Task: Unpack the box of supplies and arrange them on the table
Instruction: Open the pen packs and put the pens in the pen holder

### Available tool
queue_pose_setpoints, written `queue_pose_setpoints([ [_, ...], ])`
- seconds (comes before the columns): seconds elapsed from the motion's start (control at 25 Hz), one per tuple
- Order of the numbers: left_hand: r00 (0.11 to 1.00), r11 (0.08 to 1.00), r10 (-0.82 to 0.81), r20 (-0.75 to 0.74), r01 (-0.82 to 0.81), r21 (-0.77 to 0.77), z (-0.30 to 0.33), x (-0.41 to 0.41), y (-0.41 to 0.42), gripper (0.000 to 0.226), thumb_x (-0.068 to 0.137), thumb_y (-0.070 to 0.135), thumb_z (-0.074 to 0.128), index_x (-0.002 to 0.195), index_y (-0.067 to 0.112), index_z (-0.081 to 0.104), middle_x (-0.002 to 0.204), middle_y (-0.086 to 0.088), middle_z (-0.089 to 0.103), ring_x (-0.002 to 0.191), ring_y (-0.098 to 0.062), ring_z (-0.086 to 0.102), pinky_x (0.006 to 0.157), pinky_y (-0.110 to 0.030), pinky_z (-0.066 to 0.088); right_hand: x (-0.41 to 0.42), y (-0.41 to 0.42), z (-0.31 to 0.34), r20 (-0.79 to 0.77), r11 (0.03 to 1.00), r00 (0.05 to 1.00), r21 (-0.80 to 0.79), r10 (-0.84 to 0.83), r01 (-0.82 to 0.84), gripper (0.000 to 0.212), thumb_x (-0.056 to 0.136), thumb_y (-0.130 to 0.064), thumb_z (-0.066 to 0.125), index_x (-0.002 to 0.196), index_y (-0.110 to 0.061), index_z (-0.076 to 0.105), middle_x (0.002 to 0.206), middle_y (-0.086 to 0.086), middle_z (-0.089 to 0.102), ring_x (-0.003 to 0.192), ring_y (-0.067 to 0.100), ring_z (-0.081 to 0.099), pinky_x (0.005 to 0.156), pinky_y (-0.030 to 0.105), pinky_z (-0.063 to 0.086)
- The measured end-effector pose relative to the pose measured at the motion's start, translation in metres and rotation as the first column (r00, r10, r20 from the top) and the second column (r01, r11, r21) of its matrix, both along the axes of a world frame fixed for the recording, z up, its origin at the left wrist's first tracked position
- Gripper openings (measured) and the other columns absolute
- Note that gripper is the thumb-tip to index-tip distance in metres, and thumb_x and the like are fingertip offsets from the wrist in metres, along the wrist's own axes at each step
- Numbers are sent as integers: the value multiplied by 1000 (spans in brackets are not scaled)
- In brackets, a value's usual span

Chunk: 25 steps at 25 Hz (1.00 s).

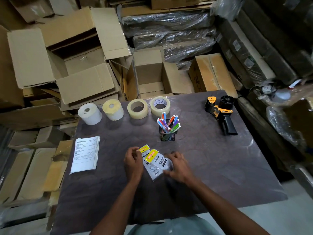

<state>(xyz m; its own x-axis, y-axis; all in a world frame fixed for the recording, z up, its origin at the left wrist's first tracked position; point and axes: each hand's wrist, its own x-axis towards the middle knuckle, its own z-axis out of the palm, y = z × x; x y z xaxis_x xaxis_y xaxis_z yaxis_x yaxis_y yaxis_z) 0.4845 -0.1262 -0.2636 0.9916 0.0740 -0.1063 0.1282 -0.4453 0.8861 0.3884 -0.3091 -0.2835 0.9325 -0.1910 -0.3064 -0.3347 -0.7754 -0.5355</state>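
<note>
Plastic packets (156, 162) lie between left hand (133, 162) and right hand (177, 165), both touching

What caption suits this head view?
Both hands hold Totem packets on a table beside a pen holder.

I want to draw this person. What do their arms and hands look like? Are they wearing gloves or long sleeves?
No gloves: the left hand and the right hand are both bare. No rings, watch or bracelets show. Both forearms are bare too, with no sleeves in view. At the bottom edge you can see a bit of a light blue-grey garment.
</note>
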Motion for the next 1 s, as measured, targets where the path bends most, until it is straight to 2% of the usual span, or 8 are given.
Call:
queue_pose_setpoints([
  [0.2,988,995,-72,-135,80,57,-9,-16,6,42,82,8,67,117,29,58,111,4,51,89,-12,61,75,-24,48,11,5,7,11,930,960,252,-280,269,69,64,-51,73,127,-33,52,119,-1,59,107,15,60,96,31,50],
  [0.32,979,994,-107,-176,106,-10,-14,-14,6,50,80,6,67,124,28,56,117,-1,54,94,-14,65,85,-36,56,25,16,14,55,922,954,280,-295,269,67,67,-35,82,127,-26,56,113,1,57,100,14,58,85,20,45],
  [0.44,974,993,-116,-193,109,-46,-16,-15,9,55,80,6,64,128,31,55,120,-1,58,95,-13,66,88,-38,57,30,33,17,92,906,940,313,-328,285,61,68,-30,85,123,-22,58,107,1,57,93,13,56,75,11,41],
  [0.6,962,981,-194,-192,195,-12,-15,-13,12,54,84,0,62,136,17,58,123,-2,55,92,-14,65,81,-18,48,24,39,14,166,878,903,356,-397,321,64,63,-39,79,122,-32,55,99,-8,61,93,12,61,85,33,54],
  [0.72,945,951,-284,-163,300,78,-17,-7,18,50,82,-4,63,131,7,62,125,-5,54,87,-14,62,71,-2,44,25,36,19,237,892,885,324,-400,316,64,63,-40,76,122,-39,52,96,-14,60,95,15,60,83,36,54],
  [0.8,921,920,-360,-149,377,104,-17,-4,21,50,79,-7,62,128,6,64,127,-7,55,88,-14,62,76,-6,45,26,36,22,235,900,891,305,-389,312,64,64,-39,76,123,-40,50,97,-15,59,97,15,59,84,35,53],
  [0.88,908,905,-393,-144,410,114,-18,0,24,52,78,-6,59,127,11,64,125,-5,60,91,-16,63,81,-18,50,30,40,21,172,909,916,282,-361,305,69,64,-43,77,126,-38,48,102,-11,56,101,15,56,88,38,52],
  [1.0,943,951,-298,-151,307,43,-15,-3,30,50,78,-8,54,122,15,60,116,-3,65,83,-16,66,72,-17,52,35,53,11,52,912,938,261,-342,318,80,58,-59,79,126,-32,48,113,-3,55,109,16,50,95,38,48],
])
